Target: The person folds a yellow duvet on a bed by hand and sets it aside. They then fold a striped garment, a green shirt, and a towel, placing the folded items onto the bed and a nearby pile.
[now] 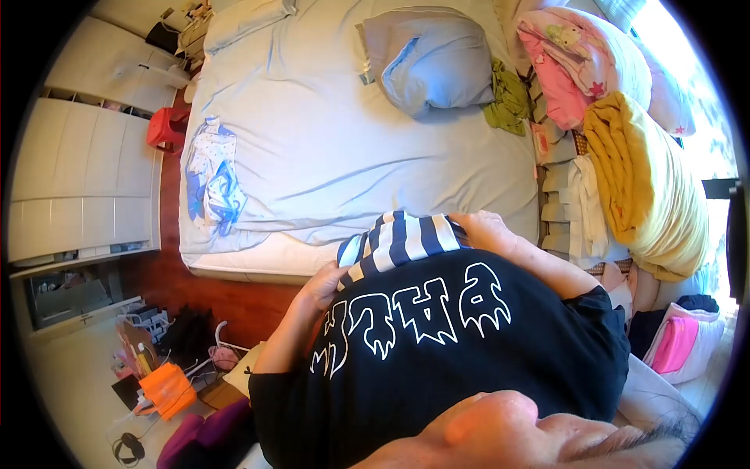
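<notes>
A person in a black T-shirt (445,359) with white outlined lettering is at the near edge of a bed (336,172), both hands on a striped cloth (410,242). The cloth, banded in dark blue and white, is spread between the hands, just in front of the shirt and over the edge of the bed. The left hand (319,287) pinches its lower left corner, fingers closed on the fabric. The right hand (486,232) is closed at the opposite end — its fingertips are partly hidden, so their exact hold is hard to see.

A pale, wrinkled sheet covers most of the bed, the white mattress (258,260) showing along the near edge. A crumpled blue-and-white patterned cloth (215,180) lies near the left edge. Farther back, a grey-blue bundle (437,66) rests beside a green cloth (509,98). Along the right side are a pink quilt (582,55) and a folded yellow quilt (656,195). To the left — past a strip of reddish floor (226,297) — stand a red stool (164,129) and white cabinets (78,168).
</notes>
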Demonstrator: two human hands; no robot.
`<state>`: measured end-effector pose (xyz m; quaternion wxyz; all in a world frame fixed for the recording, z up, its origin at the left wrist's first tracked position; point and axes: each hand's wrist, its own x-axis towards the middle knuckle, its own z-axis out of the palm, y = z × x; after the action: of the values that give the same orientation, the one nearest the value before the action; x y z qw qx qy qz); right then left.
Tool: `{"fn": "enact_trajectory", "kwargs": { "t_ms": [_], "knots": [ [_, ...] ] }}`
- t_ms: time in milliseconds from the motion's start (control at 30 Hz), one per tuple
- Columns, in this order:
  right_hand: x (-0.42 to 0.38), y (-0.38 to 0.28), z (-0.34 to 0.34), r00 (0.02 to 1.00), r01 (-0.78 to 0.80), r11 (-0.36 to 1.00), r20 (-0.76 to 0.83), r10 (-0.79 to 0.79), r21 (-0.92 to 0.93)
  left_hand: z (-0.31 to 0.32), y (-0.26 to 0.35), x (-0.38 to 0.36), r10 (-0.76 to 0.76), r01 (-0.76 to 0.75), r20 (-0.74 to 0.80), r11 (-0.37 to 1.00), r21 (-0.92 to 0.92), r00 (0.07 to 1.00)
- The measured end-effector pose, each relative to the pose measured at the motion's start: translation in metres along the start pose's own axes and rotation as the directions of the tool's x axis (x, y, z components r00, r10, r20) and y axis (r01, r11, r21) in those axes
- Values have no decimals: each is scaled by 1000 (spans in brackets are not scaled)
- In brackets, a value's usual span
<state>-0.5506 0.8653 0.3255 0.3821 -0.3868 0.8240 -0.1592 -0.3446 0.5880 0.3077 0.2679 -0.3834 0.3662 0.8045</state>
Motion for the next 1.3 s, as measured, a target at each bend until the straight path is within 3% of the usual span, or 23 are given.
{"fn": "enact_trajectory", "kwargs": {
  "t_ms": [67, 100, 133, 167, 200, 233, 267, 333, 367, 433, 533, 667, 800, 867, 900, 933, 967, 1000, 1067, 1133, 1200, 1267, 1300],
  "knots": [
    [-15, -10, -8, 970, -5, 977, -238, -46, -211, 4, 1, -1, 135, -119, -52, 964, 239, 990],
    [-15, -3, -3, 932, 86, 964, -322, -168, -253, 8, 2, 2, 289, -264, 4, 869, 419, 957],
    [-10, 5, 2, 932, 79, 965, -325, -161, -251, 13, 0, 4, 285, -263, 10, 868, 421, 958],
    [-1, 14, 7, 887, 362, 919, -246, -391, -156, 19, -3, 4, 539, -461, 38, 681, 568, 842],
    [8, 23, 10, 772, 610, 791, -194, -605, -39, 22, -5, 4, 742, -591, 111, 424, 686, 661],
    [17, 29, 10, 721, 688, 701, -71, -689, 189, 18, -7, 7, 748, -549, 83, 402, 733, 658],
    [27, 42, 15, 722, 687, 701, -76, -687, 189, 10, -4, 14, 746, -548, 87, 399, 735, 660],
    [44, 82, 37, 758, 303, 553, 156, -634, 776, -16, 2, 39, 506, -650, 620, -143, 746, 600],
    [56, 106, 57, 773, 260, 500, 132, -620, 826, -27, -7, 54, 376, -647, 557, 177, 742, 741],
    [57, 126, 78, 879, -4, 347, 169, -446, 938, -44, -34, 81, 201, -417, 367, 500, 759, 908],
    [55, 132, 90, 881, -343, -44, 305, -362, 938, -59, -66, 116, 235, -226, 89, 660, 717, 968],
    [51, 130, 91, 871, -195, -76, 137, -472, 978, -79, -86, 137, 280, -142, -145, 789, 598, 949],
    [59, 120, 85, 881, -185, -193, 75, -468, 964, -94, -93, 134, 279, -135, -234, 862, 489, 931],
    [69, 109, 81, 984, -106, 126, 122, -128, 986, -102, -98, 135, 269, -155, -224, 893, 423, 937],
    [79, 109, 88, 983, -114, 120, 130, -130, 986, -106, -100, 140, 264, -169, -211, 908, 383, 941],
    [93, 111, 100, 992, -127, 269, 118, 50, 955, -100, -96, 139, 270, -197, -186, 921, 336, 945],
    [104, 111, 109, 972, -166, 406, 80, 221, 899, -39, -52, 107, 361, -248, -155, 840, 482, 920],
    [106, 103, 106, 921, -213, 548, -21, 390, 809, -33, -48, 119, 396, -354, -156, 904, 241, 905],
    [126, 128, 118, 961, -80, 775, -159, 228, 627, -32, -31, 149, 419, -395, -261, 908, 139, 870],
    [105, 97, 71, 952, -160, 963, -225, 209, 218, -6, 4, 153, 417, -425, -170, 905, -16, 893],
    [97, 84, 58, 945, -228, 960, -198, 259, 165, 11, 31, 156, 390, -396, -80, 915, -74, 917],
    [100, 89, 62, 916, 217, 973, -363, -174, 82, 28, 56, 158, 351, -352, -26, 933, -76, 936],
    [101, 84, 61, 934, 252, 964, -283, -219, 84, 34, 66, 160, 327, -326, 0, 943, -70, 945]
  ]
}}
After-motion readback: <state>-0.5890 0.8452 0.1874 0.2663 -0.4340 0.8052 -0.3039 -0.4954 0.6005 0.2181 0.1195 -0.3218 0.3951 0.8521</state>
